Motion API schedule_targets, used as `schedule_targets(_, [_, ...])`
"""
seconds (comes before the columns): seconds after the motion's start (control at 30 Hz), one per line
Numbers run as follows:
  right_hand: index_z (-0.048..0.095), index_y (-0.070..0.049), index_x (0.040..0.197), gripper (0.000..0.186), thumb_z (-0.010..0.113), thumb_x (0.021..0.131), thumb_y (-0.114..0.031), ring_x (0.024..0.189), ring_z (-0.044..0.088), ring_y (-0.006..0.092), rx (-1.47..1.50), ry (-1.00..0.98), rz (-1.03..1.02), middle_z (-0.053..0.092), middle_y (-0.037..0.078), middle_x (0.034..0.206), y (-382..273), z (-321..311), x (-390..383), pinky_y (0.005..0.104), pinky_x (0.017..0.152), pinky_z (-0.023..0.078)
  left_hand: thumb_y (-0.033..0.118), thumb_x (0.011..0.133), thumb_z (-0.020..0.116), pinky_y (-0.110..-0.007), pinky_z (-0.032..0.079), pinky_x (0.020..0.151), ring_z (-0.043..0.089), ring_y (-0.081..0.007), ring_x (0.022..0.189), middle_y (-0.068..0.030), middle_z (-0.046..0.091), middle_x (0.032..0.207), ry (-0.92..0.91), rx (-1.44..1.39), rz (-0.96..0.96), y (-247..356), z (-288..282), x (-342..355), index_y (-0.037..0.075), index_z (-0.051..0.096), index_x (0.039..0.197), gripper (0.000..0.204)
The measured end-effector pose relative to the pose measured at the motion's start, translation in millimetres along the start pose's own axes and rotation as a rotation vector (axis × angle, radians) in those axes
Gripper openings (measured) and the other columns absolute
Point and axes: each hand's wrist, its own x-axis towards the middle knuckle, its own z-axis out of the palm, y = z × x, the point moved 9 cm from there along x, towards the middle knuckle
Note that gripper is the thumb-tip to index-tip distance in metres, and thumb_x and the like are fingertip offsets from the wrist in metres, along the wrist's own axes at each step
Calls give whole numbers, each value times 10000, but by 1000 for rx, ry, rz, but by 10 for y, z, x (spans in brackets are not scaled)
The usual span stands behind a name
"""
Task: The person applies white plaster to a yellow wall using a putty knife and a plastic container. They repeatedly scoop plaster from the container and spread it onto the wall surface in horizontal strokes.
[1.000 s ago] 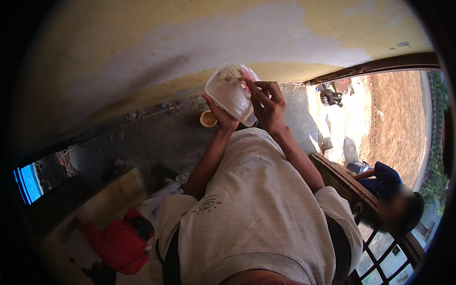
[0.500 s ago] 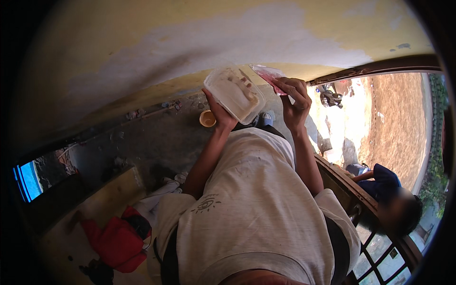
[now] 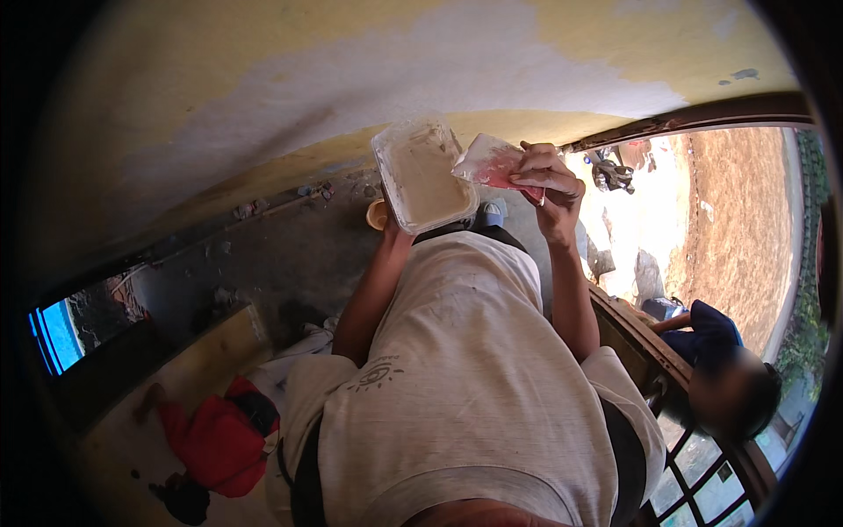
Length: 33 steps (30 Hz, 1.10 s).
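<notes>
Left hand (image 3: 392, 230) gripped a clear tub (image 3: 423, 173) of pale paste from below; right hand (image 3: 549, 180) pinched a red-and-clear pouch (image 3: 490, 162) just right of it.

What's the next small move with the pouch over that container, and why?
Probably tip the small red-and-clear pouch a little further over the container. The right hand pinches the pouch right at the container's rim, its corner pointing toward the pale contents, while the left hand holds the open container from below. Whether the pouch is open cannot be told.
</notes>
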Motion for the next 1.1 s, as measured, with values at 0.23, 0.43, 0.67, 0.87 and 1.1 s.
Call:
schedule_targets(0.23, [842,-66,903,250,724,685,-94,1018,600,247,8,-42,25,738,43,896,5,98,-111,526,1131,389,725,1017,307,-563,525,1037,564,-340,1312,-138,527,1469,-73,59,21,-89,109,104,119,404,1531,800])
schedule_targets(0.43, [793,-45,1095,208,674,926,-57,1129,646,251,331,283,234,741,105,1090,189,59,-308,430,1076,470,701,1028,296,-582,554,991,617,-351,1248,-147,582,1403,-69,273,171,81,723,-22,117,454,1496,765])
schedule_targets(0.67, [645,-52,1205,183,590,1038,-101,1066,686,178,707,520,494,719,70,1146,397,-1,-249,353,925,534,456,1092,400,-451,591,973,637,-256,1205,-105,590,1365,-212,147,203,118,795,38,91,447,1480,535])
schedule_targets(0.87, [650,-97,1118,114,649,1005,-87,890,656,43,768,660,590,703,-15,1035,600,-84,-347,191,687,475,567,1084,311,-461,507,1068,599,-260,1253,-81,587,1390,25,91,200,172,624,89,126,480,1470,610])
schedule_targets(1.1, [638,-78,1073,91,661,985,-67,866,674,68,644,778,710,698,1,989,875,-88,-556,193,673,507,619,1062,320,-436,489,1084,564,-247,1290,-64,542,1436,150,188,329,284,499,58,151,471,1473,640])
